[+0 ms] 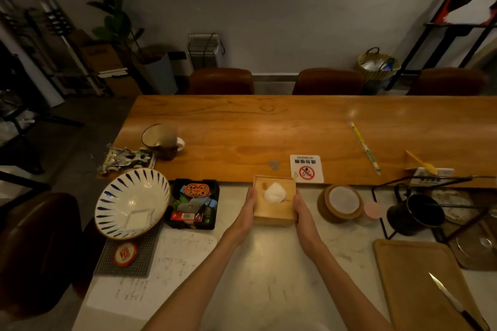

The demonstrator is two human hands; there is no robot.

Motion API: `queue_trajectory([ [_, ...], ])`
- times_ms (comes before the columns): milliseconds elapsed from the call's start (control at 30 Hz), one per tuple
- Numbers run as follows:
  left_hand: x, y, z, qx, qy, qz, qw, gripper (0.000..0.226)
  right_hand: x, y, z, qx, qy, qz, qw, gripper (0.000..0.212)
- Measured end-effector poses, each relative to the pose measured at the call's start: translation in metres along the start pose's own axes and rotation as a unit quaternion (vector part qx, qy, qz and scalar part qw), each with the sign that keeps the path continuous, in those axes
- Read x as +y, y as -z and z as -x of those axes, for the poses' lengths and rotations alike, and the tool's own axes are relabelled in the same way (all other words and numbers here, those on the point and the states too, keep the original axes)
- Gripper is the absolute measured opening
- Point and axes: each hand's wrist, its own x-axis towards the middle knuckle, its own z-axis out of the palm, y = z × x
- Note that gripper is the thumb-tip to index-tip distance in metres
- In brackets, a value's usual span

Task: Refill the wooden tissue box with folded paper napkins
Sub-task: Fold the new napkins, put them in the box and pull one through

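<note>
Two hands: left hand, right hand | grip: pressed flat against one tissue box | one napkin protruding

black tray crowding left, coaster stack right, bare counter in front

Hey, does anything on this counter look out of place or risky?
Yes: a bare knife lies loose on the wooden tray at the near right edge, and the blue-striped white bowl sits tilted against the black bin.

Single head view, forward and down over the counter.
</note>
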Motion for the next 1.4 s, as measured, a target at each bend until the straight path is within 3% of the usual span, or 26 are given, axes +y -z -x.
queue_trajectory([
  [200, -0.002, -0.001, -0.012, 0.02, 0.015, 0.021, 0.999, 0.086, 0.005, 0.002, -0.014, -0.016, -0.011, -0.015, 1.0, 0.061],
  [367, -0.014, 0.004, -0.026, 0.038, 0.025, 0.019, 0.999, 0.089, 0.004, -0.003, -0.017, -0.011, -0.008, -0.003, 1.0, 0.046],
  [600, 0.016, -0.007, 0.001, 0.034, 0.006, -0.034, 0.999, 0.073, 0.015, -0.001, -0.024, -0.044, -0.019, -0.029, 0.998, 0.05],
  [700, 0.015, -0.004, 0.001, 0.02, -0.003, -0.081, 0.996, 0.077, 0.012, 0.001, -0.022, -0.045, -0.006, 0.046, 0.998, 0.06],
  [767, 0.017, -0.006, 0.002, 0.021, -0.021, -0.117, 0.993, 0.077, 0.014, 0.0, -0.021, -0.055, 0.02, 0.172, 0.983, 0.072],
  [833, 0.018, -0.009, 0.004, 0.036, -0.055, -0.206, 0.976, 0.08, 0.021, -0.002, -0.019, -0.022, 0.059, 0.343, 0.937, 0.076],
  [867, 0.015, -0.011, 0.007, 0.06, -0.064, -0.293, 0.952, 0.08, 0.027, -0.003, -0.017, 0.008, 0.101, 0.426, 0.899, 0.074],
  [933, 0.007, -0.015, 0.015, 0.121, -0.065, -0.471, 0.871, 0.075, 0.036, -0.005, -0.009, 0.057, 0.158, 0.541, 0.824, 0.072],
  [1000, 0.002, -0.019, 0.024, 0.129, -0.051, -0.559, 0.817, 0.069, 0.043, -0.004, 0.0, 0.067, 0.171, 0.577, 0.796, 0.071],
  [1133, -0.009, -0.024, 0.027, 0.13, -0.019, -0.582, 0.803, 0.07, 0.05, 0.0, 0.006, 0.051, 0.143, 0.605, 0.782, 0.074],
  [1367, -0.005, -0.025, 0.031, 0.12, -0.012, -0.578, 0.807, 0.074, 0.041, 0.001, 0.007, -0.017, 0.086, 0.589, 0.804, 0.079],
  [1400, -0.004, -0.021, 0.029, 0.117, -0.021, -0.566, 0.816, 0.073, 0.036, 0.003, 0.004, -0.024, 0.081, 0.567, 0.819, 0.078],
])
